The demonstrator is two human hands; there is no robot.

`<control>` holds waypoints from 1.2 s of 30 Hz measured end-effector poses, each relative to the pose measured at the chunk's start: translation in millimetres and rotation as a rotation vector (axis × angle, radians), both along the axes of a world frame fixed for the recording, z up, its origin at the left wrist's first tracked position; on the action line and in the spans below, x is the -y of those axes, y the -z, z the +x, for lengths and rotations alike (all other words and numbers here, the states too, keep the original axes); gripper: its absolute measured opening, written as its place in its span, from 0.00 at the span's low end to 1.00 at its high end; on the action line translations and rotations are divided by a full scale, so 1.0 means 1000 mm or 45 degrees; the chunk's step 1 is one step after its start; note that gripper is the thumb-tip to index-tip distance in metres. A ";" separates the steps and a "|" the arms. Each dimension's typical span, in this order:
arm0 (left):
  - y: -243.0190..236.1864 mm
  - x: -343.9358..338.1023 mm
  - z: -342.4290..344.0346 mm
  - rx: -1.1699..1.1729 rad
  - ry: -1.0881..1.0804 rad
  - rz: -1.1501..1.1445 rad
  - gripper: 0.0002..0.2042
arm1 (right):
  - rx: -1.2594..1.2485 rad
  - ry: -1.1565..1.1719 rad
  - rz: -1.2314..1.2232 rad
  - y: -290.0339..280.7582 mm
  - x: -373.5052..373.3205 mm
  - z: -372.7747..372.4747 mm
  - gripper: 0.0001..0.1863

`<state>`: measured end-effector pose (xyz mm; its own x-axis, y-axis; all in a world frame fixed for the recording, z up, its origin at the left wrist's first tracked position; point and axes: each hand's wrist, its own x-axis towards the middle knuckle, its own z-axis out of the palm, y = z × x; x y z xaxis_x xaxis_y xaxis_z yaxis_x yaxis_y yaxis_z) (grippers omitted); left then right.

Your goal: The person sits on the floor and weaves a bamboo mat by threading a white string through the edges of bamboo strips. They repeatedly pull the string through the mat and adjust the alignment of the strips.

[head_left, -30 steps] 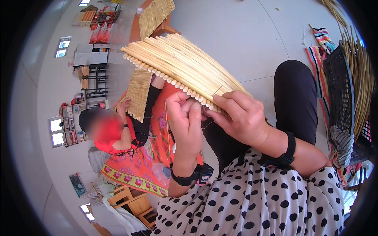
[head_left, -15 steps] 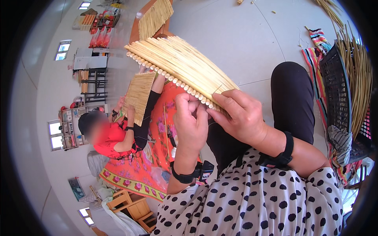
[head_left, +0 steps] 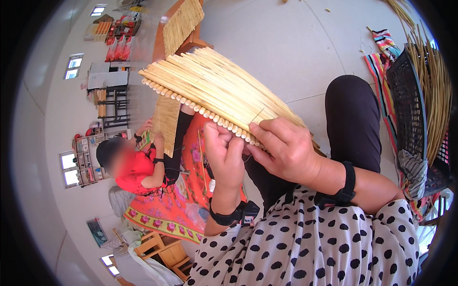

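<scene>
A mat of straw-coloured stalks [head_left: 214,88], laid in two crossing layers, slants before me with cut round ends along its near edge. My right hand [head_left: 288,148] grips its right end, thumb below and fingers on top. By the right fingertips a thin needle [head_left: 259,115] sticks up from the stalks. At the near edge, touching or almost touching the cut ends, my left hand [head_left: 223,152] is closed, thumb against curled fingers. What it pinches is hidden. A fine dark thread seems to loop between the hands.
At left a person in red [head_left: 138,164] holds a similar stalk mat [head_left: 167,121] beside a red floral cloth [head_left: 191,190]. Another mat [head_left: 183,26] lies on a wooden stand ahead. To my right, a dark plastic basket [head_left: 405,95] holds long stalks [head_left: 431,105], next to striped cloth [head_left: 379,90].
The mat has shifted left and slightly down, with both hands moving along with it. My right hand still grips it, and the left stays closed at its edge.
</scene>
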<state>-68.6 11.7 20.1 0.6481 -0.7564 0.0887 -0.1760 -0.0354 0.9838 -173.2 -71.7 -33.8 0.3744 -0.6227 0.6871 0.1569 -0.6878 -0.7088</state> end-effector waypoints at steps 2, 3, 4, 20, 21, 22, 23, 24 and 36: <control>0.000 0.001 -0.002 -0.055 -0.007 -0.044 0.14 | -0.023 -0.030 -0.009 0.001 -0.002 -0.002 0.21; -0.001 0.001 -0.003 -0.081 -0.011 -0.065 0.15 | -0.031 -0.046 -0.012 0.001 -0.002 -0.002 0.21; -0.002 -0.001 -0.003 -0.070 0.016 -0.061 0.14 | -0.033 -0.049 0.000 0.001 -0.002 -0.003 0.21; -0.103 0.002 0.077 2.387 0.459 0.800 0.22 | -0.186 -0.081 -0.145 -0.006 -0.021 -0.012 0.18; -0.103 0.002 0.087 2.363 0.541 0.778 0.19 | -0.198 -0.058 -0.171 -0.007 -0.022 -0.013 0.17; -0.102 0.000 0.094 2.458 0.530 0.675 0.13 | -0.126 -0.102 -0.229 -0.010 -0.024 -0.017 0.17; -0.103 -0.005 0.099 2.442 0.540 0.671 0.12 | -0.054 -0.149 -0.286 -0.013 -0.025 -0.022 0.17; -0.100 -0.007 0.104 2.426 0.550 0.652 0.11 | 0.012 -0.187 -0.349 -0.014 -0.026 -0.027 0.17; -0.051 -0.071 0.090 2.587 -0.298 0.161 0.11 | -0.039 -1.315 1.628 -0.009 -0.046 -0.041 0.34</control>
<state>21.7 82.7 71.2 -0.2274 -0.7495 0.6217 -0.7690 -0.2534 -0.5869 -213.9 -25.3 -24.9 0.9692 -0.2389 -0.0607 0.1259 0.6917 -0.7111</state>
